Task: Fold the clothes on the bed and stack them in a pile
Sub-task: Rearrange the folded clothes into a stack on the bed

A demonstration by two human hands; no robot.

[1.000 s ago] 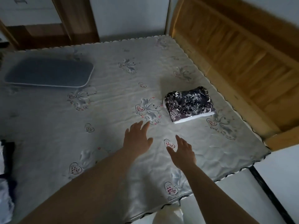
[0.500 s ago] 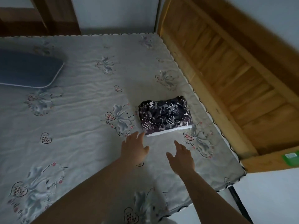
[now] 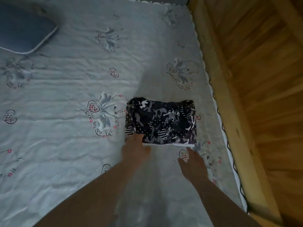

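Note:
A folded dark garment with a white and grey pattern lies on the bed sheet, near the bed's right side; a white layer shows along its near edge. My left hand reaches out with straight fingers, and its fingertips touch the garment's near left corner. Just short of the near right corner, my right hand hovers over the sheet with fingers extended, holding nothing.
A grey-blue pillow lies at the far left of the bed. The wooden bed frame runs along the right edge, with wooden boards beyond it. The sheet carries printed swans and hearts.
Both hands moved forward toward the folded garment. My left fingertips now reach its near left corner. The view has shifted closer and to the right.

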